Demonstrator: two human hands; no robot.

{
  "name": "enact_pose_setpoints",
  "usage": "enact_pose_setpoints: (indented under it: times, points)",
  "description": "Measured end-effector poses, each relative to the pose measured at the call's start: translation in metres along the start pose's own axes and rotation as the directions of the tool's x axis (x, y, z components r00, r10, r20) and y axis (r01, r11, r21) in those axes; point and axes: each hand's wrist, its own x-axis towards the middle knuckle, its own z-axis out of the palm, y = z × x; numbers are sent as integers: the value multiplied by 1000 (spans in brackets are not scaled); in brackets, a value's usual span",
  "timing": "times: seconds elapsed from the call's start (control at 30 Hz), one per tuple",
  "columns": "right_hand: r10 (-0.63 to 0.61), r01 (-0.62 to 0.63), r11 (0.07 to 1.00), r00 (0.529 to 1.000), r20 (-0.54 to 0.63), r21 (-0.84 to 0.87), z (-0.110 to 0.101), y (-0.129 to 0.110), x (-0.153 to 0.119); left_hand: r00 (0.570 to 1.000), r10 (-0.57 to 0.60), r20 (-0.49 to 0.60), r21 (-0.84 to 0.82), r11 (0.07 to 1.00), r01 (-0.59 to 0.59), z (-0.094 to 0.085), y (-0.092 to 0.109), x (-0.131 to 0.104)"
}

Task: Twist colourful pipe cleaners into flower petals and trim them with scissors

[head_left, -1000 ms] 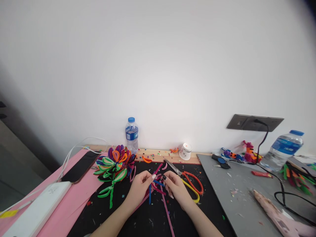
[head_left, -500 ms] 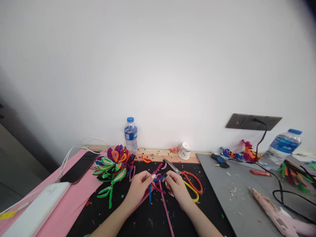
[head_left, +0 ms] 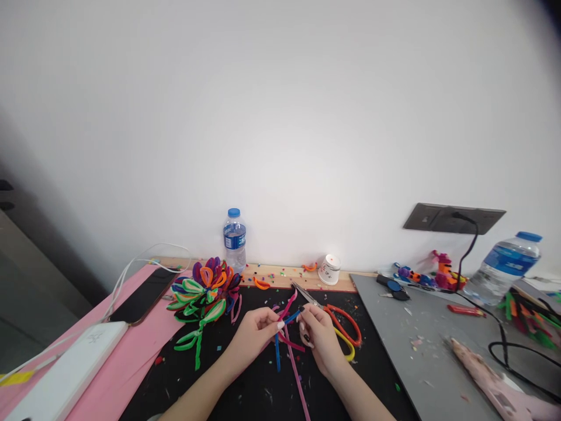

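My left hand is closed in a pinch where several pipe cleaners cross, over the black mat. A blue pipe cleaner hangs down from that crossing, and its other end slants up to my right hand, whose thumb and finger pinch it. Magenta pipe cleaners stick out above and below the crossing. A long pink pipe cleaner runs down the mat between my wrists. Just beyond my right hand lie scissors with red and yellow handles. My fingers hide the crossing itself.
A colourful pipe-cleaner flower lies left of my hands. Behind are a water bottle and an upturned paper cup. A phone and a white power bank rest on pink sheeting. Keys lie right.
Both hands have shifted slightly right with the pipe cleaners. The blue piece now slants up toward my right fingers, and the view has turned a little.
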Motion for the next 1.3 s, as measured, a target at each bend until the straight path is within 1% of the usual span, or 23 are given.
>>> enact_pose_setpoints:
  times: [0.07,0.13,0.2,0.23,0.27,0.33,0.4,0.47,0.53,0.63,0.83,0.93,1.03,1.13,1.3]
  points:
    - [-19,19,999,1000,-9,-48,0,-1,1,999,19,-49,-21,1000,-20,-2,1,0]
    - [-70,65,993,996,-49,-101,-1,-3,1,993,17,-119,-63,998,-25,-4,1,0]
    - [-155,137,976,983,-98,-169,-1,-6,0,981,-15,-193,-117,993,-8,-6,1,0]
    - [-203,176,958,974,-102,-228,0,-7,-2,973,-32,-227,-145,989,-1,-7,1,0]
    - [-247,212,928,965,-82,-306,1,-8,-3,966,-45,-254,-173,985,0,-7,0,0]
    - [-286,265,834,958,32,-483,4,-7,-8,956,-51,-289,-218,976,-14,-8,-2,1]
    - [-230,298,729,954,190,-616,9,-5,-13,952,-47,-301,-251,968,-31,-8,-5,1]
    - [-155,328,655,940,304,-681,13,-2,-17,952,-43,-302,-257,966,-38,-8,-7,2]
    - [-123,354,607,927,355,-712,16,0,-20,953,-39,-300,-243,969,-36,-7,-8,2]
    - [-131,375,570,920,370,-731,17,2,-21,952,-19,-305,-201,979,-45,-6,-7,2]
    - [-94,360,583,920,380,-728,16,5,-19,949,58,-309,-79,993,-86,-5,-7,1]
    - [-131,383,577,915,381,-721,17,1,-19,945,91,-314,-18,995,-102,-6,-7,1]
    - [-171,391,598,915,365,-700,18,-4,-21,936,122,-331,30,993,-118,-8,-5,0]
    - [-187,397,611,913,362,-685,18,-8,-22,938,117,-325,19,993,-117,-7,-3,0]
    - [-217,412,580,909,355,-703,16,-10,-21,945,87,-315,-26,995,-100,-6,-1,0]
